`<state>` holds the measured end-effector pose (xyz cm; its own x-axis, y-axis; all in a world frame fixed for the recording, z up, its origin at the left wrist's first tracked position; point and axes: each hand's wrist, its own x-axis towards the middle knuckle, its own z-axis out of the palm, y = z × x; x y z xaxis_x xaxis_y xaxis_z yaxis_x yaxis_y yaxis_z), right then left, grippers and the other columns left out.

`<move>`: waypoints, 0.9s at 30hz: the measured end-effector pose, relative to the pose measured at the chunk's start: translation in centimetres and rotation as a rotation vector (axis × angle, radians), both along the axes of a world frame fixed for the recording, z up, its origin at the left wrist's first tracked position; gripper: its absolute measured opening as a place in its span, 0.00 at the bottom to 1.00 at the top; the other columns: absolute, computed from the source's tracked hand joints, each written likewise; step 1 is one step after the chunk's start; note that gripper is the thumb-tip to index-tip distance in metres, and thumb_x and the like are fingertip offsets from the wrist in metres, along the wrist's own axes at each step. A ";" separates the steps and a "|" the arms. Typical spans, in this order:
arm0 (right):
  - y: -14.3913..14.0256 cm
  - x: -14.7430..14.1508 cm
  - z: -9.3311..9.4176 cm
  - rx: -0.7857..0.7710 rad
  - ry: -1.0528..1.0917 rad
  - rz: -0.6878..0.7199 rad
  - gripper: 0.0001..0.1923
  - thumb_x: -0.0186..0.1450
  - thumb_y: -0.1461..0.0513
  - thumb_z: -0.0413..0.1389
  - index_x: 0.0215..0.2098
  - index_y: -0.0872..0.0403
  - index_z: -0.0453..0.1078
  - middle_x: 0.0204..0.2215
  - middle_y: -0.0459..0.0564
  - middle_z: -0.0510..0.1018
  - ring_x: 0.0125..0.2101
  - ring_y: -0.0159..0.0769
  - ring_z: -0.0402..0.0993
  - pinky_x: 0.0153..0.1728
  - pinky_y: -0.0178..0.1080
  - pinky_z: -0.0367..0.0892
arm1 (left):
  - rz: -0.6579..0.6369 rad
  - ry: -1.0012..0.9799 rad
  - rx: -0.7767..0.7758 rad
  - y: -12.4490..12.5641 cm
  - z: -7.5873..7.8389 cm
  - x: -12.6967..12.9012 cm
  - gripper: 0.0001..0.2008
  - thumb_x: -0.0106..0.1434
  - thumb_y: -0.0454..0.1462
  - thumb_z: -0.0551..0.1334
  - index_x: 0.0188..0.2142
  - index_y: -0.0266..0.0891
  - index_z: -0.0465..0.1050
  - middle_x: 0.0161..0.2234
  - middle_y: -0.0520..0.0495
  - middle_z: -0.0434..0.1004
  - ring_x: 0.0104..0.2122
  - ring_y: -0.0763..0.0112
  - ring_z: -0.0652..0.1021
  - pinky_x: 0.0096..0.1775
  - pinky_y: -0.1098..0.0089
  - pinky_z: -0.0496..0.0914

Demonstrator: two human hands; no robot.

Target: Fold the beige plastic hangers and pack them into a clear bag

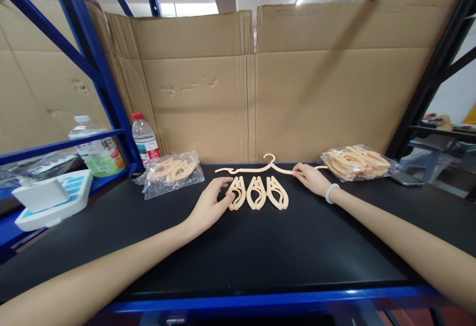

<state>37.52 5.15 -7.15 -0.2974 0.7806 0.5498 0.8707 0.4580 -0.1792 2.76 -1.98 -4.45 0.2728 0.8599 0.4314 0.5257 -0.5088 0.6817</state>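
Observation:
Three cream folding hangers lie folded in a row on the black tabletop: a left one (240, 194), a middle one (256, 194) and a right one (278, 194). My left hand (208, 204) grips the left one's edge, its thumb over the frame and its fingers by the top. Behind the row an unfolded hanger (256, 170) lies flat, hook pointing away from me. The fingers of my right hand (311, 178) are closed on its right arm and hide part of it.
A clear bag of folded hangers (173, 170) lies left, a fuller bag (355, 161) right beside a phone (407, 179). A red-capped bottle (145, 140) stands back left, near a white tray (80, 197). Cardboard (201, 103) walls the back; blue posts (107, 93) rise left.

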 end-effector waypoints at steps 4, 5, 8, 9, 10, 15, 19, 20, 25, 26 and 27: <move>-1.1 0.0 0.7 0.085 0.047 -0.053 0.07 0.67 0.60 0.46 0.36 0.53 0.63 0.29 0.51 0.74 0.30 0.41 0.71 0.32 0.41 0.65 | -0.008 -0.119 -0.046 0.0 0.3 0.1 0.22 0.57 0.44 0.57 0.50 0.38 0.64 0.53 0.41 0.67 0.52 0.61 0.70 0.54 0.57 0.64; -1.5 0.0 0.9 0.106 0.063 -0.065 0.07 0.67 0.60 0.46 0.36 0.53 0.63 0.29 0.51 0.74 0.30 0.41 0.72 0.32 0.41 0.65 | -0.013 -0.151 -0.071 -0.1 0.4 0.1 0.22 0.57 0.44 0.58 0.50 0.38 0.64 0.53 0.41 0.67 0.52 0.61 0.70 0.54 0.58 0.64; -2.9 0.0 1.7 0.179 0.117 -0.069 0.06 0.67 0.60 0.47 0.38 0.53 0.63 0.30 0.51 0.75 0.30 0.41 0.72 0.32 0.40 0.66 | -0.010 -0.252 -0.175 -0.5 0.8 0.2 0.23 0.56 0.43 0.59 0.50 0.37 0.65 0.54 0.40 0.67 0.52 0.60 0.70 0.54 0.58 0.65; -3.5 -0.1 2.1 0.211 0.139 -0.067 0.06 0.67 0.60 0.47 0.38 0.53 0.63 0.30 0.51 0.75 0.30 0.40 0.73 0.32 0.40 0.66 | -0.010 -0.286 -0.213 -0.7 1.0 0.3 0.22 0.56 0.42 0.59 0.49 0.36 0.66 0.53 0.40 0.68 0.52 0.60 0.71 0.54 0.58 0.65; -4.0 -0.2 2.5 0.248 0.161 -0.068 0.06 0.67 0.60 0.48 0.39 0.53 0.64 0.31 0.51 0.76 0.31 0.41 0.73 0.32 0.40 0.67 | -0.012 -0.316 -0.249 -1.0 1.1 0.4 0.22 0.56 0.42 0.60 0.49 0.36 0.67 0.52 0.39 0.70 0.51 0.59 0.72 0.54 0.58 0.65; -7.1 -1.6 4.2 0.379 0.199 -0.064 0.08 0.67 0.59 0.48 0.42 0.52 0.65 0.34 0.52 0.76 0.34 0.42 0.74 0.35 0.41 0.69 | 0.015 -0.423 -0.378 -2.3 1.5 0.8 0.27 0.57 0.39 0.59 0.56 0.35 0.60 0.55 0.37 0.67 0.51 0.59 0.72 0.55 0.60 0.63; -8.5 -3.2 3.7 0.331 0.079 0.035 0.10 0.69 0.60 0.45 0.44 0.52 0.66 0.35 0.52 0.76 0.35 0.40 0.74 0.37 0.42 0.69 | 0.014 -0.467 -0.339 -2.7 1.5 0.9 0.36 0.57 0.39 0.59 0.62 0.39 0.47 0.58 0.36 0.60 0.48 0.61 0.74 0.51 0.61 0.68; -8.6 -3.5 3.4 0.319 0.032 0.062 0.11 0.70 0.60 0.45 0.44 0.52 0.67 0.36 0.52 0.76 0.36 0.41 0.74 0.38 0.42 0.69 | 0.001 -0.472 -0.319 -2.7 1.5 0.9 0.36 0.57 0.39 0.59 0.63 0.40 0.46 0.58 0.36 0.60 0.47 0.62 0.75 0.49 0.61 0.69; -8.8 -4.5 2.9 0.315 -0.101 0.134 0.13 0.70 0.62 0.43 0.46 0.53 0.67 0.36 0.53 0.76 0.37 0.40 0.73 0.39 0.43 0.69 | -0.079 -0.343 -0.282 -2.0 0.9 0.9 0.30 0.55 0.40 0.61 0.57 0.38 0.57 0.54 0.39 0.66 0.45 0.62 0.75 0.45 0.63 0.71; -8.9 -4.5 3.0 0.324 -0.115 0.137 0.13 0.70 0.62 0.43 0.46 0.54 0.67 0.36 0.53 0.76 0.37 0.40 0.73 0.39 0.43 0.69 | -0.103 -0.309 -0.277 -1.9 0.9 0.9 0.28 0.55 0.40 0.61 0.55 0.37 0.60 0.52 0.40 0.68 0.45 0.62 0.75 0.43 0.63 0.72; -9.0 -4.4 3.2 0.336 -0.142 0.140 0.13 0.70 0.63 0.43 0.47 0.54 0.67 0.36 0.53 0.76 0.37 0.40 0.72 0.38 0.42 0.69 | -0.127 -0.287 -0.273 -1.9 0.9 0.9 0.26 0.55 0.41 0.61 0.53 0.37 0.62 0.50 0.41 0.71 0.43 0.63 0.75 0.41 0.64 0.72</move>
